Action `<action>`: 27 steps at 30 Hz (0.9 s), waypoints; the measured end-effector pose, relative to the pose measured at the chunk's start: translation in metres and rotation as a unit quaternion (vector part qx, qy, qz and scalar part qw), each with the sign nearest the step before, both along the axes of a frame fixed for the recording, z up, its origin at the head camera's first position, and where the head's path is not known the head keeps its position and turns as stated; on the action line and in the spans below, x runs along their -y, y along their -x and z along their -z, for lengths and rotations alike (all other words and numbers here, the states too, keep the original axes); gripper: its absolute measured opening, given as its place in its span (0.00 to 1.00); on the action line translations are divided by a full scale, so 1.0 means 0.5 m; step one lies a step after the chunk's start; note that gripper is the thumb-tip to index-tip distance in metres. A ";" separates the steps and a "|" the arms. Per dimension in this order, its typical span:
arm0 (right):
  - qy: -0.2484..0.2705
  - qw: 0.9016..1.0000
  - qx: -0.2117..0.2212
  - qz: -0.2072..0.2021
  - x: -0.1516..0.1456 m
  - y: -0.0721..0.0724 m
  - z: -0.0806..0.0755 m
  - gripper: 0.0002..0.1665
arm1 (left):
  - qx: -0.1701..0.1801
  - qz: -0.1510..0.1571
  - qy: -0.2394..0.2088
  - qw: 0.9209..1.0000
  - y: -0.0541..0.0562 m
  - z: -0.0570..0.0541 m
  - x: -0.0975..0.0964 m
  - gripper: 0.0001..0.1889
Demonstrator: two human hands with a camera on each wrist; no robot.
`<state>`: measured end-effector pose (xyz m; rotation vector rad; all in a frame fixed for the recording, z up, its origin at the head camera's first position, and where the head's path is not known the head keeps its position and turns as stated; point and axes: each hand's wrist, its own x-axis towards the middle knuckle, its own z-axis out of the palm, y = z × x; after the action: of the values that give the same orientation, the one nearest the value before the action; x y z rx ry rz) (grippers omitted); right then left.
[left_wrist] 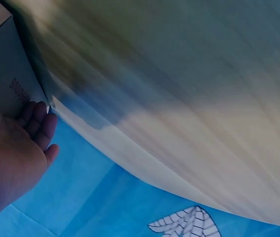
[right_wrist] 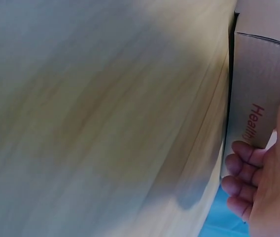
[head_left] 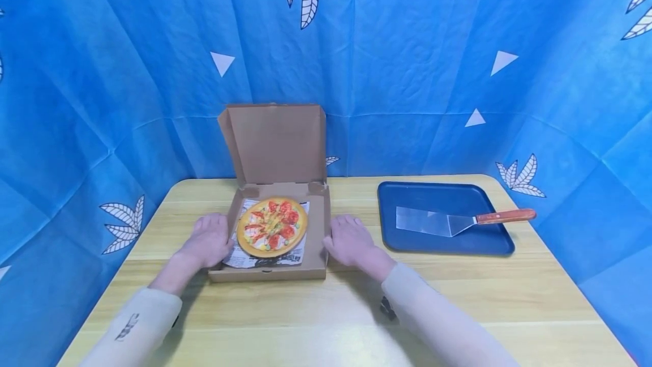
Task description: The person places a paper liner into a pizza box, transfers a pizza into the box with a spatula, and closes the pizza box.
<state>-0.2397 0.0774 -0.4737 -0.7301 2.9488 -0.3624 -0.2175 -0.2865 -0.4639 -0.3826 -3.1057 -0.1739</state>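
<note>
A cardboard pizza box (head_left: pixel 267 274) sits on the table with its lid (head_left: pixel 275 143) raised at the back. Inside it a pizza (head_left: pixel 272 225) with red and yellow toppings lies on printed paper (head_left: pixel 239 258). My left hand (head_left: pixel 210 239) grips the box's left side wall, thumb towards the inside. On the opposite wall my right hand (head_left: pixel 352 242) holds the box the same way. In the right wrist view, bent fingers (right_wrist: pixel 239 185) rest against the outer wall with red lettering. The left wrist view shows the left fingers (left_wrist: pixel 45 131) at the outer wall, partly in shadow.
To the right lies a dark blue tray (head_left: pixel 433 191), and across it a metal spatula (head_left: pixel 423 221) with a wooden handle that reaches past the tray's edge. Blue cloth (head_left: pixel 407 72) with leaf prints hangs behind the wooden table (head_left: pixel 285 321) and at its sides.
</note>
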 end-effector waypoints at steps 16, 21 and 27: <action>-0.023 0.999 -0.009 0.041 -0.076 -0.011 -0.009 0.32 | 0.004 -0.007 0.023 1.000 0.010 0.005 -0.096 0.29; -0.022 0.999 -0.022 0.045 -0.107 -0.011 -0.007 0.25 | 0.003 -0.008 0.027 1.000 0.012 0.012 -0.127 0.30; -0.024 0.999 -0.026 0.039 -0.142 -0.010 -0.010 0.18 | 0.005 -0.014 0.029 0.999 0.007 0.010 -0.166 0.30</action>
<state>-0.2346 0.1485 -0.4685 -0.6291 3.0300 -0.2822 -0.2212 -0.2033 -0.4690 -0.3388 -3.1305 -0.0844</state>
